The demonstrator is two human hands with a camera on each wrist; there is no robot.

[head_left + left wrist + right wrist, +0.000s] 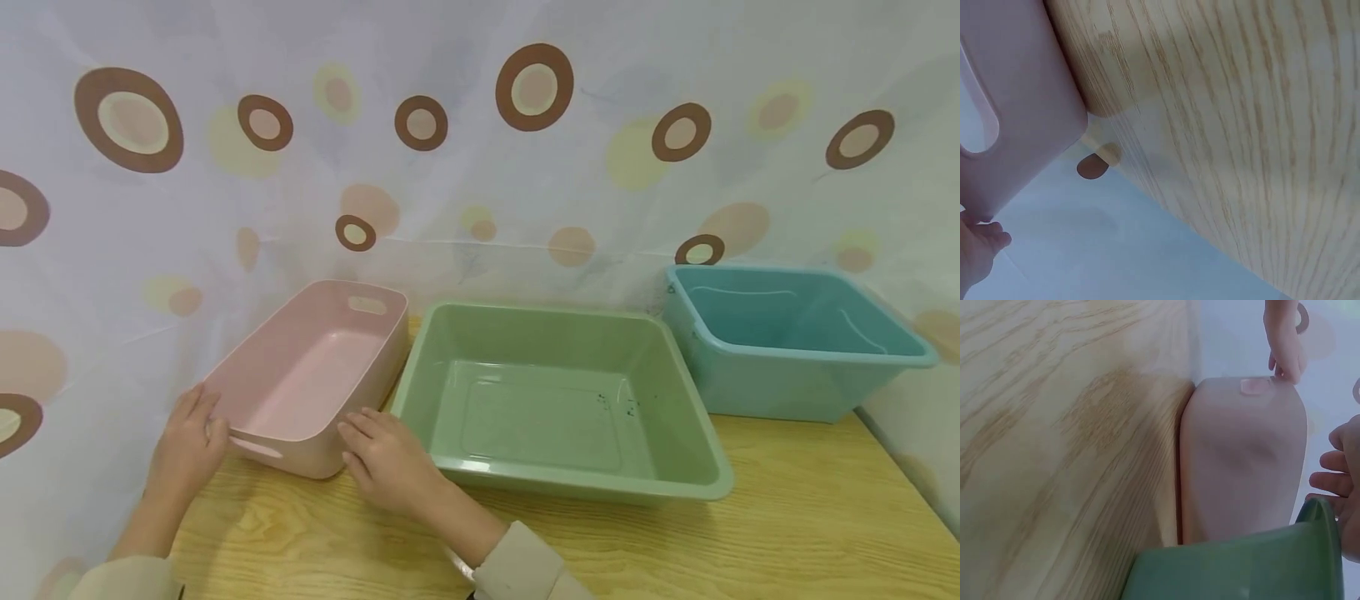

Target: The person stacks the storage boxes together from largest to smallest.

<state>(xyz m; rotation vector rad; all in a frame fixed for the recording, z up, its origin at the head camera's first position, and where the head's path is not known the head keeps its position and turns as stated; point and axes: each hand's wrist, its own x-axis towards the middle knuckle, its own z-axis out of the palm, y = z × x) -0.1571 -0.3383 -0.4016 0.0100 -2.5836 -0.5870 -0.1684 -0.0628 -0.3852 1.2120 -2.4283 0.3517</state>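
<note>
Pink basket (307,379) is sitting left on the wooden table (787,475), beside the green tub (536,421). Left hand (183,450) is gripping its near-left rim corner, likely steadying it. Right hand (393,462), fingers loosely extended, is lying along its right wall, maybe bracing; contact isn't showing clearly. Green tub's floor is showing dark marks (630,408); blue tub (772,387), right, is hiding its floor.

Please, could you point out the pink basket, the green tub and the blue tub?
Pink basket (311,377): head view, on its inside floor.
Green tub (551,417): head view, on its inside floor.
Blue tub (780,386): head view, outer front wall.
</note>
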